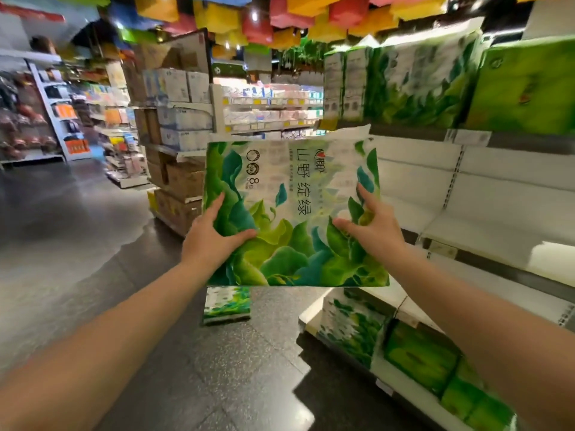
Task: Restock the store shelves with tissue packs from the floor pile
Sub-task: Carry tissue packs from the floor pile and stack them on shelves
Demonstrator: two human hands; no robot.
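Observation:
I hold a large tissue pack (292,194), white with green leaf print, up in front of me at chest height. My left hand (214,237) grips its lower left part, thumb across the front. My right hand (370,228) grips the right side, fingers spread on the front. Another tissue pack (227,304) lies on the dark floor below it. To the right, the white middle shelf (485,231) shows bare board. The top shelf (413,82) carries matching green packs, and the bottom shelf (357,331) holds more.
Stacked cardboard boxes on a pallet (177,188) stand behind the held pack, to the left. Bright green packs (525,88) fill the upper right shelf. An aisle with further shelving (270,110) runs ahead. Dark floor (77,244) stretches to the left.

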